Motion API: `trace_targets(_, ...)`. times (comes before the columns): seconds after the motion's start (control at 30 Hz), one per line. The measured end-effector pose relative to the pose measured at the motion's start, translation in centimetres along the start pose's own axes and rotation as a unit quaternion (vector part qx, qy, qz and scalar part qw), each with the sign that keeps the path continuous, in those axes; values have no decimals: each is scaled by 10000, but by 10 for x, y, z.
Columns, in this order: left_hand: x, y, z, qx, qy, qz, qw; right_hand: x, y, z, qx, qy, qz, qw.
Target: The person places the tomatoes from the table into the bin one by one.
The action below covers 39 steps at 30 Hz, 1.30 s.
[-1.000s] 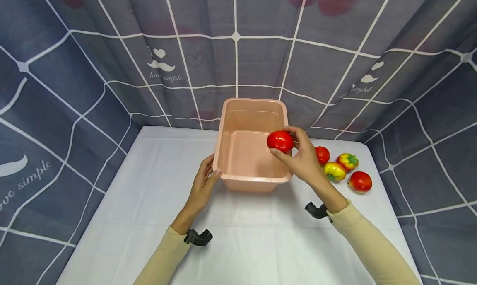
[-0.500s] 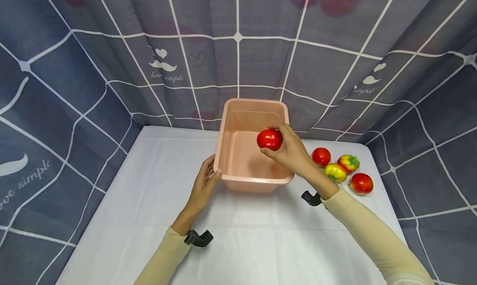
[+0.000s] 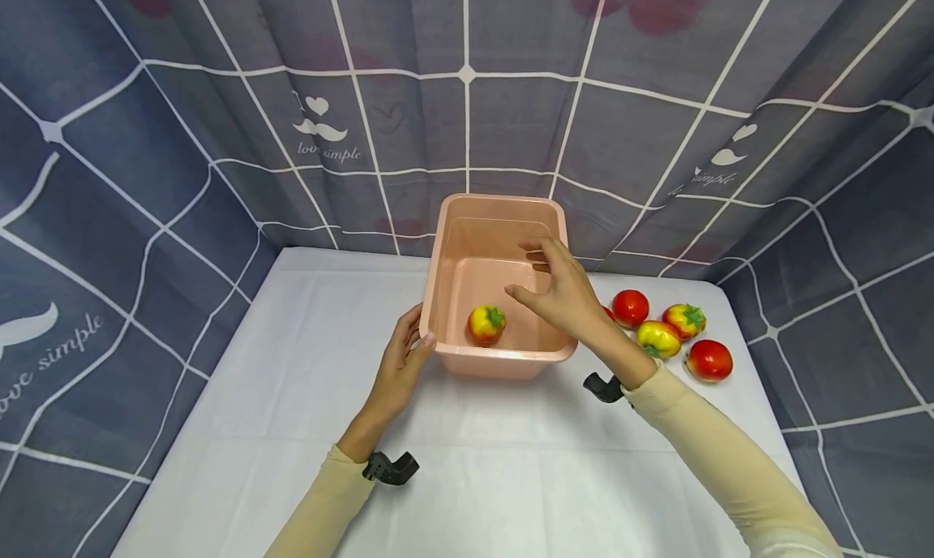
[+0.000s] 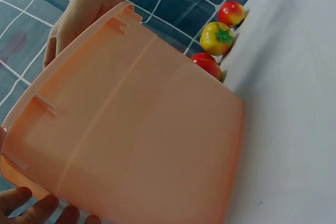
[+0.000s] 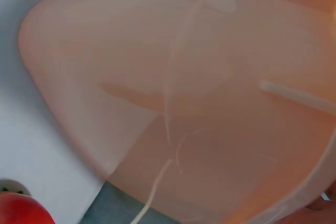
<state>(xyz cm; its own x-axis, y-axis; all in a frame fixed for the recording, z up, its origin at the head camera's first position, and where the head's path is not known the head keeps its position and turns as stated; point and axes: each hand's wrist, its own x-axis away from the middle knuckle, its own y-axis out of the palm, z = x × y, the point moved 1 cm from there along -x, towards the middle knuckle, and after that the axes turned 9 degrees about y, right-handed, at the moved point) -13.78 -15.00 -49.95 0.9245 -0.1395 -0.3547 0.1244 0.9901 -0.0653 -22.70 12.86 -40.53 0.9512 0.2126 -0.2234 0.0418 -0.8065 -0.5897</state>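
A pink plastic bin [image 3: 499, 205] stands on the white-covered table. My left hand [image 3: 397, 363] grips its near left corner, thumb at the rim and fingers along the outer wall, as the left wrist view also shows. Inside, near the front wall, lies a red and yellow bell pepper [image 3: 486, 324] with its green stem end showing. Over the bin's right side hovers my right hand [image 3: 562, 294], thumb and fingers spread apart and nothing between them. The right wrist view is mostly filled by the bin's outer wall [image 5: 131, 66], and the hand is largely hidden there.
Right of the bin lie a tomato-like red fruit [image 3: 631, 308], a yellow pepper [image 3: 659, 339], a yellow and red pepper [image 3: 684, 320] and another red fruit [image 3: 709, 361]. More red shows beside the right wrist. A grey checked curtain [image 3: 409, 120] surrounds the table.
My right hand carried the red pepper leftward over the bin and let it go. The pepper now lies inside, stem end showing. My left hand stays at the corner.
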Motion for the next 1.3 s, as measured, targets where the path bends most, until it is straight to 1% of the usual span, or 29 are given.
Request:
trace_targets(0.13, 0, 0, 2, -155, -101, 17, 9998, 2, -2, 2, -72, 72, 26, 9999)
trace_targets(0.23, 0, 0, 2, -245, -111, 19, 9996, 6, -6, 6, -197, 180, 136, 9996)
trace_targets(0.4, 0, -1, 1, -220, -65, 25, 9997, 13, -17, 19, -392, 215, 576, 9973)
trace_targets(0.53, 0, -1, 0, -182, -26, 16, 9998, 20, -29, 35, -598, 256, 1003, 9928)
trace_targets(0.6, 0, -1, 0, -182, -13, 16, 9998, 25, -35, 43, -636, 400, 1176, 9902)
trace_targets(0.73, 0, -2, 0, -186, 31, 4, 9998, 35, -43, 67, -487, 831, 1420, 9852)
trace_targets(0.87, 0, -2, -1, -135, 103, -32, 9999, 45, -43, 96, -298, 1359, 1370, 9808)
trace_targets(1.0, 0, -2, -1, -52, 116, -76, 9999, 56, -36, 124, -112, 1873, 1192, 9750)
trace_targets(1.1, 0, -1, -2, -30, 122, -103, 9999, 62, -28, 139, -45, 2179, 1103, 9697)
trace_targets(1.2, 0, 0, -2, -32, 116, -99, 9999, 68, -19, 150, 56, 2338, 1057, 9665)
trace_targets(1.3, 1, 1, -1, -46, 64, -78, 9999, 72, -11, 157, 191, 2329, 1083, 9663)
